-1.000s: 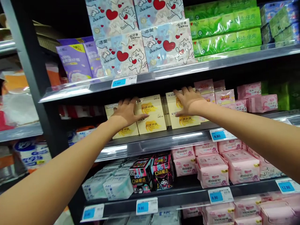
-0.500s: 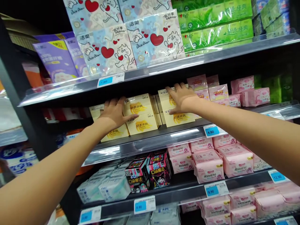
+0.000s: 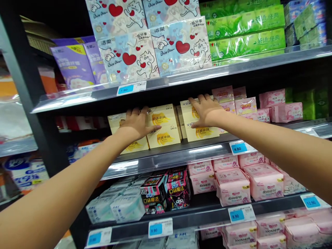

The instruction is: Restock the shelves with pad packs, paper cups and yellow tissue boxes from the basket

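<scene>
My left hand (image 3: 136, 123) lies with spread fingers across the fronts of stacked pale yellow packs (image 3: 164, 135) on the middle shelf. Its thumb points right over the neighbouring stack, and its fingertips reach the top edge. My right hand (image 3: 206, 110) rests, fingers apart, on another stack of yellow packs (image 3: 203, 134), with fingertips over the upper pack and thumb low on the front. A narrow dark gap parts the two stacks. Neither hand is wrapped round a pack. Small pink packs (image 3: 246, 105) stand just right of my right hand.
Above, a shelf with a clear lip (image 3: 181, 76) holds blue heart-print tissue packs (image 3: 181, 48) and green packs (image 3: 249, 45). Below are black-and-pink boxes (image 3: 177, 190), pale green packs (image 3: 127, 207) and pink packs (image 3: 232, 186). A price tag (image 3: 240, 147) sits on the middle shelf's edge.
The view has shifted slightly, so the shelves and both hands sit a little further right in the picture. Both hands stay against the same yellow packs.
</scene>
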Motion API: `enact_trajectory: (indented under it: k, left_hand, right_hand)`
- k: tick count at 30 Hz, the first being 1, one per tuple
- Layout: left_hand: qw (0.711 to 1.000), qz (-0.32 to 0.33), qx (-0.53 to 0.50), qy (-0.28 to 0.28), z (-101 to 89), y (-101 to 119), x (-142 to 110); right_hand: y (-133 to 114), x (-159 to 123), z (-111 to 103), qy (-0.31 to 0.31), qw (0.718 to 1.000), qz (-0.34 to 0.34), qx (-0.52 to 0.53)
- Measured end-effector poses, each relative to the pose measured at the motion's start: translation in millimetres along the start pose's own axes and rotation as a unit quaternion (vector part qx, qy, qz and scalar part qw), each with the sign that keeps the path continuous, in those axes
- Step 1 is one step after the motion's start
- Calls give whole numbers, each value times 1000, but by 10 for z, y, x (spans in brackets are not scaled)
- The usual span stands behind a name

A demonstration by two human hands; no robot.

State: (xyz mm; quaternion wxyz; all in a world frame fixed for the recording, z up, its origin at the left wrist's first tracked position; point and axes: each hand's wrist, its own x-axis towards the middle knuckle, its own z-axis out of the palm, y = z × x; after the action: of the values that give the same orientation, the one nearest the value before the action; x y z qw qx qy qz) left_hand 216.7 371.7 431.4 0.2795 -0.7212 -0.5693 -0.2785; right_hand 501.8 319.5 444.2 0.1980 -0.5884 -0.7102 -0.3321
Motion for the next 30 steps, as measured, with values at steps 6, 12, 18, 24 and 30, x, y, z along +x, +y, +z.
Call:
enact_trajectory:
  k: [6, 12, 18, 24, 30]
  left_hand:
    - [1000, -3, -2, -8, 15, 36, 34]
    - [1000, -14, -11, -10, -18, 41, 27]
    - [1000, -16, -4, -4, -89, 104, -53]
    - [999, -28, 7, -18, -82, 104, -16]
    - [999, -48, 14, -19, -84, 87, -26]
  right_hand:
    - [-18, 25, 20, -1, 1000, -2, -2]
    - [-79, 68, 46, 7, 1000, -9, -3]
    - [-161, 90, 46, -4, 1000, -5, 2]
    - [-218, 97, 25, -12, 1000, -1, -8]
    - [-246, 93, 12, -19, 1000, 8, -17]
